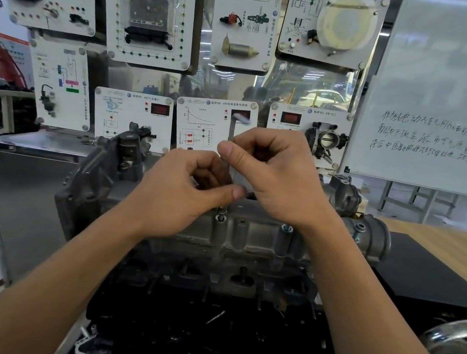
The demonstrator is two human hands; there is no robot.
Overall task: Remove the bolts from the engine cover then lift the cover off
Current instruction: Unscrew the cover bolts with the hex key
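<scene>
Above the middle of the engine cover (237, 235), two hands meet around one L-shaped hex key (233, 130). The right hand (278, 179) has its fingers (229, 150) clenched on the key's upright shaft, with the short arm sticking out above the knuckles. The left hand (183, 194) is curled just below, thumb tip touching the right hand; what it grips I cannot tell. Two bolts show along the cover's top edge: one bolt (221, 214) directly beneath the fingers, a second bolt (286, 228) toward the right. Open surface (431, 266) lies right of the engine; panels stand close behind.
</scene>
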